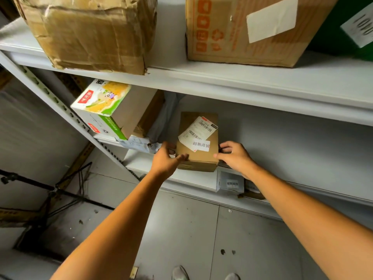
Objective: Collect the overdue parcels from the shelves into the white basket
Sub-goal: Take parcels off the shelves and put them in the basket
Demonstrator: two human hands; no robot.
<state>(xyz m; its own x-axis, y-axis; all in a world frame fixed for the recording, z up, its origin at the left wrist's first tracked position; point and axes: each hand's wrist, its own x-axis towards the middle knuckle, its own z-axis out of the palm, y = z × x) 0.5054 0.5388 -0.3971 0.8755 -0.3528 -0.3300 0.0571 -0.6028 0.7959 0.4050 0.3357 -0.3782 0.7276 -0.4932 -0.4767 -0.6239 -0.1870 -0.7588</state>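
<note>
Parcel (pixel 201 157): small brown cardboard box, flat on the lower shelf (pixel 292 150) at its front edge, held between 2 hands.
Parcel labels: 1 barcoded shipping label (pixel 198 129) askew on the top face; 1 white sticker (pixel 201 146) with printed characters overlapping its lower end.
Left hand (pixel 166 158): grasping the parcel's left side, thumb laid over the top face near the front corner, fingers wrapped behind the side wall.
Right hand (pixel 234 156): grasping the parcel's right side, thumb tip on the top right edge, fingers curled against the side.
Same shelf, left: green-and-white printed carton (pixel 99 106), tilted, lying over a plain brown box (pixel 149 114) and a grey poly mailer (pixel 139 143) near the left hand.
Shelf front: small white tag (pixel 231 182) with printed characters, just below the parcel and right wrist.
Upper shelf (pixel 222 81): crumpled, taped cardboard box (pixel 90 33) at left; larger box with orange print (pixel 238 31) and a blank white label at right; green item (pixel 341 37) beside it, mostly cut off.
Floor (pixel 191 229): grey tiles, a few dark spots.
Left of the shelving: black tripod (pixel 30 182) legs.
Bottom edge: tips of 2 shoes (pixel 179 273).
</note>
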